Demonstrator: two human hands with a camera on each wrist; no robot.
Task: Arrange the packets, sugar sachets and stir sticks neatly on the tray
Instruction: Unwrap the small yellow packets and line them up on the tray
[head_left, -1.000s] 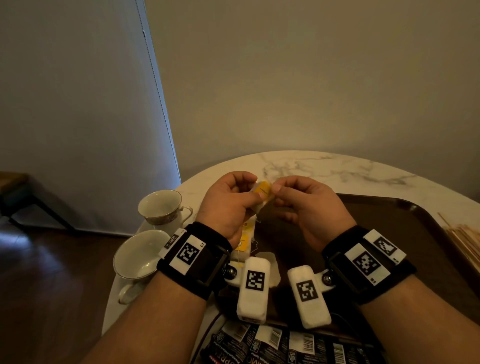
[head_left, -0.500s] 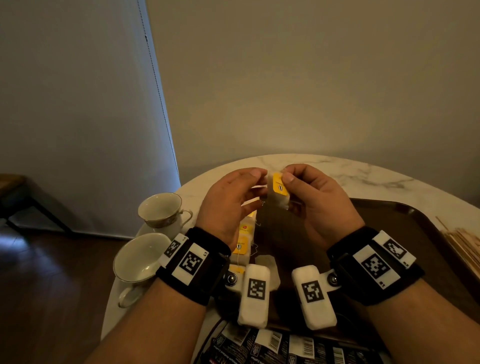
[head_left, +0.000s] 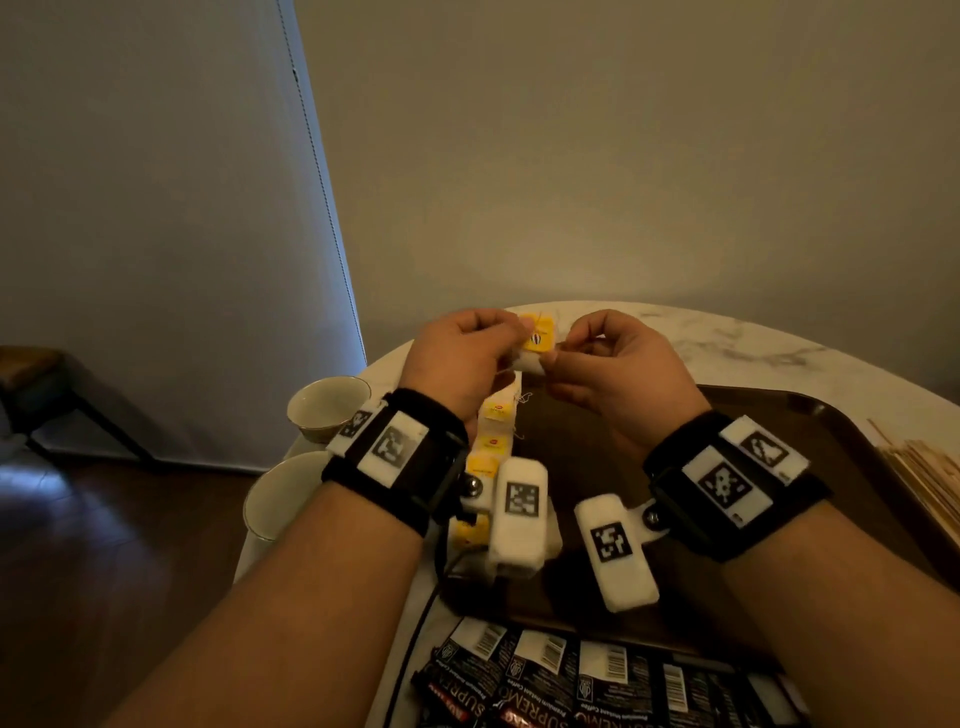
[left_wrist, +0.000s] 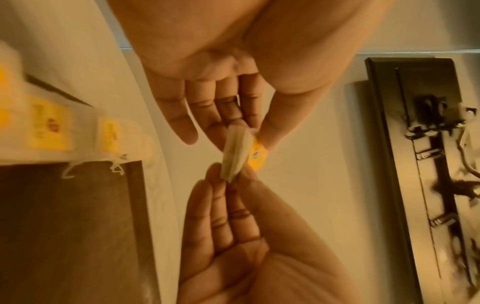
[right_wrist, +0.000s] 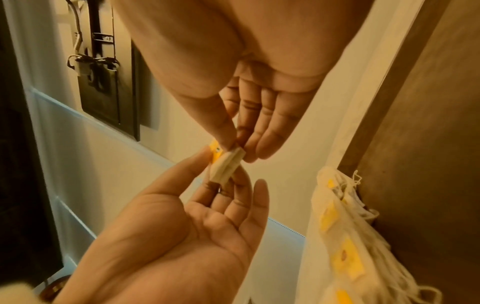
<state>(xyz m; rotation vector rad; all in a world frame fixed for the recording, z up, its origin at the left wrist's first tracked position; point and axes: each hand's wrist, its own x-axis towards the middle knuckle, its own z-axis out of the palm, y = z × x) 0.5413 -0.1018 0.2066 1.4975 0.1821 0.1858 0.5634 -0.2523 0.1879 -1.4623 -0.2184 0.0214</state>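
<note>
- The fingers (left_wrist: 270, 131) of the left hand (head_left: 457, 358) pinch one side of a tea bag (head_left: 535, 345) with a yellow tag.
- The fingers (right_wrist: 228, 137) of the right hand (head_left: 613, 369) pinch the other side of it.
- The tea bag is up in the air between both hands, above the 12 o'clock end of the brown tray (head_left: 857, 447).
- A row of tea bags (head_left: 493, 441) lies along the tray's 9 o'clock edge.
- Stir sticks (head_left: 930, 473) lie at the tray's 3 o'clock side.
- Black coffee packets (head_left: 597, 675) lie in a row at 6 o'clock.
- Two cups (head_left: 327, 405) stand on the white worktop (head_left: 727, 338) at 9 o'clock, beside the tray.
</note>
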